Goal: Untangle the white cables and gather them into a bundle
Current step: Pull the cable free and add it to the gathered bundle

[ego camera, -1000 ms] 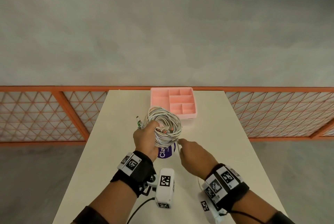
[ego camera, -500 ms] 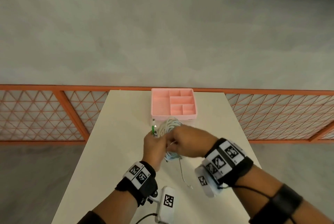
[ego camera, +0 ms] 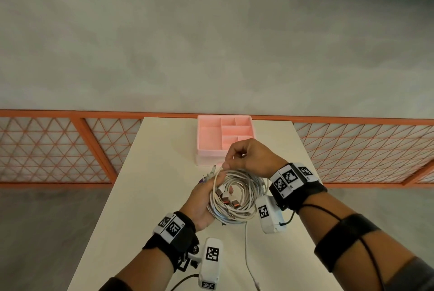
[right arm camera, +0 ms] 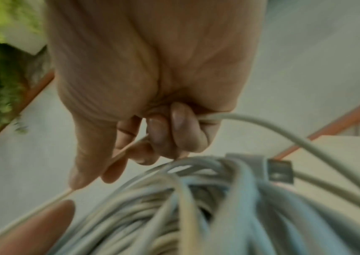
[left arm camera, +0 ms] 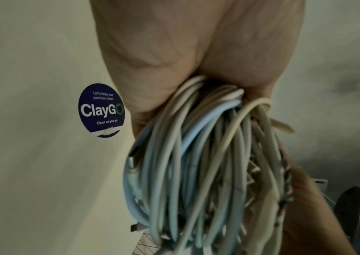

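Observation:
A coil of white cables (ego camera: 237, 196) hangs above the cream table (ego camera: 150, 196); several plugs with orange tips lie in its middle. My left hand (ego camera: 202, 199) grips the coil's left side, seen in the left wrist view as a thick bunch of strands (left arm camera: 198, 163) coming out of the fist. My right hand (ego camera: 249, 156) is at the coil's far edge and pinches one white cable (right arm camera: 251, 120) between thumb and curled fingers, just above the coil (right arm camera: 174, 207). One loose cable end (ego camera: 246, 248) trails down toward the table's near edge.
A pink divided tray (ego camera: 211, 135) sits at the table's far end, just beyond my right hand. A round blue ClayGo sticker (left arm camera: 101, 110) is on the tabletop under the coil. Orange lattice railing (ego camera: 58, 149) runs behind the table.
My right hand swung from the near side of the coil over to its far edge, drawing a cable around. The coil came nearer to me and tilted flat, still in the left hand.

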Motion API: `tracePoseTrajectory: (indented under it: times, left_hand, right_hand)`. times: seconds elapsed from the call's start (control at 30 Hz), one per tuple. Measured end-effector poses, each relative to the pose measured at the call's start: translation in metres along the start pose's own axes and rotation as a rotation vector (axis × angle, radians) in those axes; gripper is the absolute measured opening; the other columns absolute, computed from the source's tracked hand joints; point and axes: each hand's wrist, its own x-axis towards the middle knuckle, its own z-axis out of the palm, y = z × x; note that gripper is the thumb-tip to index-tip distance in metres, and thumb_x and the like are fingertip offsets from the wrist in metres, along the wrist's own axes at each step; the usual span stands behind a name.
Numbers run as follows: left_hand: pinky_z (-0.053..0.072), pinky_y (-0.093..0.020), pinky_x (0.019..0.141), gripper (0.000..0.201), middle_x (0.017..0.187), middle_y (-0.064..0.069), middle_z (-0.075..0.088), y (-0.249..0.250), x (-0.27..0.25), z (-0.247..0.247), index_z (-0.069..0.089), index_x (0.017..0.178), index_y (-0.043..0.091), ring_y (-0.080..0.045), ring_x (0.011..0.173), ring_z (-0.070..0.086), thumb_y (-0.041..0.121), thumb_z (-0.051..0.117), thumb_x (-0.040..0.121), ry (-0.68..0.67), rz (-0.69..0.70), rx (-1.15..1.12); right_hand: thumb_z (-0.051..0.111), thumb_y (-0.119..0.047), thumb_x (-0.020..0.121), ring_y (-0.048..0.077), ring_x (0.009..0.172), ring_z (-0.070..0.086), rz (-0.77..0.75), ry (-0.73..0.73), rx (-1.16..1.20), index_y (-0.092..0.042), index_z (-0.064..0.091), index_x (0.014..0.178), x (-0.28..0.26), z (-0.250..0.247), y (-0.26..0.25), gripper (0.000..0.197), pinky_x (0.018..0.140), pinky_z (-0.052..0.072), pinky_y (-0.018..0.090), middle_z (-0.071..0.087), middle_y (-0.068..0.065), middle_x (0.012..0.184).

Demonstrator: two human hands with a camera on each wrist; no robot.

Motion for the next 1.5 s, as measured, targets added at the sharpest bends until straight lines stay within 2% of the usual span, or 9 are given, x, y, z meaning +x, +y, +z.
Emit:
tracePoseTrajectory:
  times: [0.2,0.4,0.57,0.7,1.0,1.1,1.23,1.4,1.5]
  left_hand:
    - [0.038,-0.047,0.105,0.082,0.129,-0.020,0.048,-0.001,-0.001,-0.004,0.049,0.144,0.002,-0.031,0.114,0.045,0.039,0.082,0.079,-0.044,-0.068,-0.086]
    - [0.028,-0.048,0.116,0.071,0.136,-0.022,0.042,0.002,0.000,-0.003,0.043,0.146,-0.001,-0.033,0.123,0.038,0.040,0.062,0.092,-0.030,-0.101,-0.141]
    - [0.039,-0.057,0.107,0.056,0.125,-0.029,0.059,0.001,0.002,-0.003,0.060,0.130,-0.003,-0.040,0.115,0.055,0.029,0.072,0.086,-0.068,-0.023,0.104]
    - [0.041,-0.058,0.095,0.054,0.102,-0.026,0.055,0.001,0.007,-0.013,0.066,0.113,-0.006,-0.039,0.095,0.049,0.014,0.079,0.065,-0.047,-0.026,0.128]
    - [0.056,-0.040,0.070,0.016,0.082,-0.014,0.061,0.028,0.013,-0.015,0.062,0.093,0.003,-0.029,0.068,0.063,0.011,0.064,0.079,0.038,0.048,-0.046]
    - [0.055,-0.046,0.081,0.010,0.080,-0.010,0.062,0.035,0.017,-0.013,0.063,0.093,0.007,-0.029,0.068,0.064,0.012,0.055,0.089,0.090,0.095,-0.103]
    - [0.042,-0.061,0.101,0.014,0.078,-0.012,0.068,0.037,0.023,-0.011,0.067,0.095,0.007,-0.034,0.081,0.065,0.012,0.054,0.091,0.148,0.145,-0.097]
    - [0.047,-0.064,0.094,0.040,0.098,-0.026,0.067,0.033,0.023,-0.003,0.070,0.103,-0.002,-0.042,0.094,0.065,0.016,0.075,0.068,0.254,0.261,-0.056]
    - [0.056,-0.049,0.080,0.031,0.099,-0.029,0.068,0.029,0.022,0.005,0.068,0.109,-0.008,-0.040,0.089,0.068,0.007,0.069,0.081,0.312,0.384,-0.009]
  right_hand:
    - [0.080,-0.019,0.079,0.022,0.070,0.056,0.031,0.076,0.054,-0.016,0.075,0.078,0.001,0.000,0.017,0.006,0.074,0.053,0.043,0.065,0.027,0.084]
    - [0.082,-0.024,0.078,0.016,0.063,0.053,0.085,0.121,0.045,-0.015,0.072,0.075,0.005,0.001,0.028,0.013,0.067,0.048,0.033,0.059,0.011,0.069]
    - [0.083,-0.030,0.077,0.007,0.051,0.046,0.125,0.138,0.013,-0.010,0.069,0.077,0.009,0.004,0.037,0.024,0.058,0.042,0.025,0.053,-0.007,0.054]
    - [0.077,-0.030,0.084,0.006,0.042,0.045,0.173,0.128,0.090,-0.010,0.068,0.071,0.004,0.000,0.044,0.026,0.047,0.039,0.018,0.053,-0.002,0.053]
    - [0.053,-0.028,0.100,0.014,0.046,0.029,0.294,0.280,0.335,-0.013,0.053,0.059,-0.023,0.024,0.085,0.044,0.042,0.025,0.020,0.042,0.010,0.056]
    - [0.051,-0.020,0.101,0.014,0.047,0.035,0.312,0.291,0.397,-0.021,0.067,0.069,-0.029,0.040,0.092,0.036,0.044,0.029,0.021,0.045,0.005,0.057]
    - [0.044,-0.004,0.101,0.018,0.052,0.049,0.280,0.259,0.440,-0.002,0.066,0.087,-0.028,0.063,0.088,0.026,0.049,0.043,0.029,0.057,0.005,0.064]
    - [0.037,0.003,0.095,0.029,0.075,0.066,0.326,0.277,0.673,0.000,0.069,0.103,-0.027,0.071,0.060,0.034,0.062,0.054,0.033,0.073,0.016,0.088]
    - [0.042,-0.013,0.092,0.038,0.094,0.067,0.299,0.224,0.994,-0.002,0.066,0.117,-0.029,0.076,0.041,0.037,0.083,0.054,0.048,0.069,0.024,0.114]
